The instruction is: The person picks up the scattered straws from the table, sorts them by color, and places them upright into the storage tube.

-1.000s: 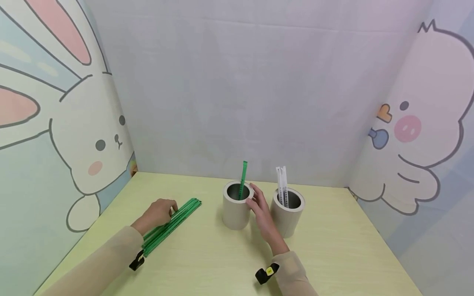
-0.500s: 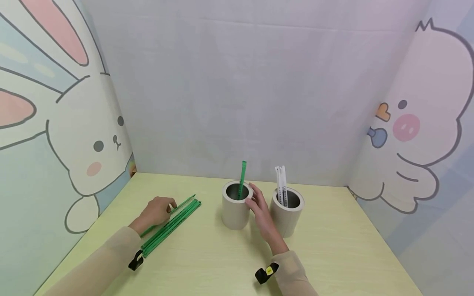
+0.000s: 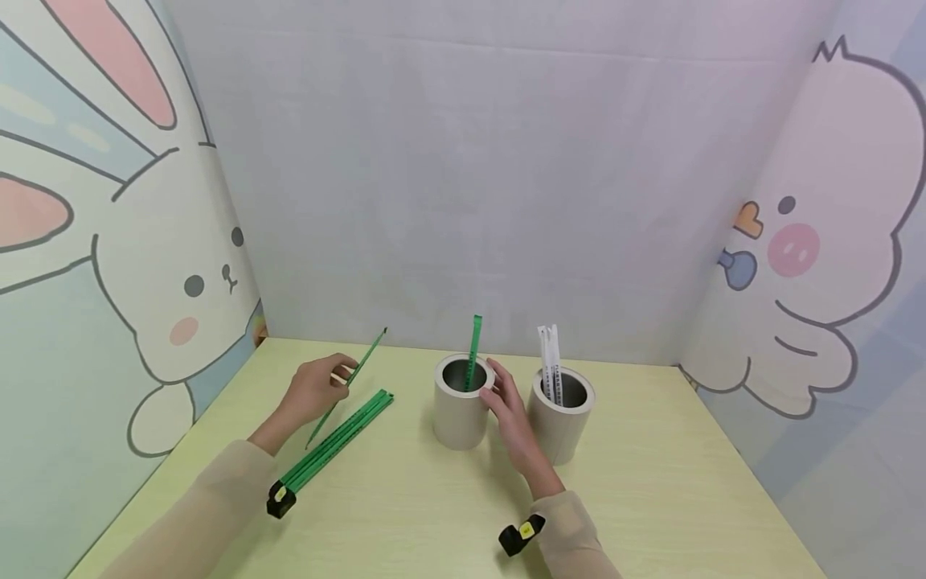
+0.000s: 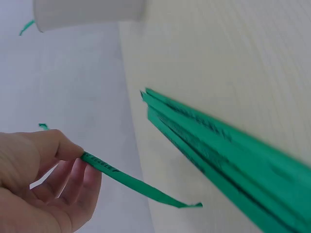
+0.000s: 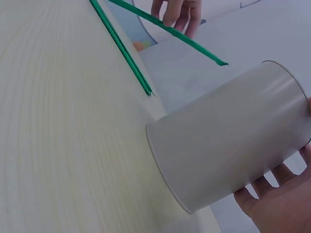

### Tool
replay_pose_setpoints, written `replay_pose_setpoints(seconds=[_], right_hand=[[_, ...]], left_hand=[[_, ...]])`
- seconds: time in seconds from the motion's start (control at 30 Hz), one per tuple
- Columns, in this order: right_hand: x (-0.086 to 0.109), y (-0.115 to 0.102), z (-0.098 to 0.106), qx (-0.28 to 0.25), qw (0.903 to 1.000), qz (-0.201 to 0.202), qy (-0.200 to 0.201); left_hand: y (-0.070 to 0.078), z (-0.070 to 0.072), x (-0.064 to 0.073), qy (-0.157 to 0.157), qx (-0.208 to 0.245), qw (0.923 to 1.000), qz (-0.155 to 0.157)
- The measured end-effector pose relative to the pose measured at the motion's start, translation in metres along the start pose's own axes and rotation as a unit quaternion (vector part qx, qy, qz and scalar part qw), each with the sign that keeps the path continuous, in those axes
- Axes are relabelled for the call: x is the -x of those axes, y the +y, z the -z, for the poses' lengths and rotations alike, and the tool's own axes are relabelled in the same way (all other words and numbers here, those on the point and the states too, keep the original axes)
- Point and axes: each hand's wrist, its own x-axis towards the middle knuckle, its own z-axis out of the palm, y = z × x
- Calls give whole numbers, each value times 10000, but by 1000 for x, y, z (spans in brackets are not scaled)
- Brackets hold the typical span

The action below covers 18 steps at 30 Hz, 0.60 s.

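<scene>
My left hand (image 3: 313,394) pinches one thin green wrapped straw (image 4: 131,182) between thumb and fingers. It tilts with its far end up, beside a bundle of green wrapped straws (image 3: 340,441) lying diagonally on the table. Dark print shows along the wrappers in the left wrist view. My right hand (image 3: 515,426) holds the left grey cup (image 3: 457,422) at its right side, thumb near the rim and fingers round the back. Inside that cup stands a single green wrapped straw (image 3: 473,346), leaning slightly right. The right wrist view shows the cup's smooth side (image 5: 223,136) with fingers beneath it.
A second grey cup (image 3: 560,438) stands close to the right of my right hand, with a few white wrapped straws (image 3: 551,362) upright in it. A pale curtain (image 3: 463,177) rises behind the table (image 3: 651,482). Cartoon-printed walls (image 3: 166,322) flank both sides.
My left hand has drawn one green straw off the bundle's left side and raised it, tilting its far end up. The right hand and both cups have stayed in place.
</scene>
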Motion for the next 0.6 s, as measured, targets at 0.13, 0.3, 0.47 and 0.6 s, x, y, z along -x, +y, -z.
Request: replay_pose_setpoints(seconds=[0.13,0.3,0.47,0.6], right_hand=[[0,0,0,-43,10000,16,-10],[0,0,0,42,10000,46,-27],[1,-1,-1,102,9999,45,-25],[2,-2,-1,120,9999,47,-17]], left_hand=[[14,-3,-1,149,408,9990,96],[33,-7,-3,414,817,9956,218],[52,-11,-7,749,1246,9889,295],[69,-14,-14,962,1538,9832,222]])
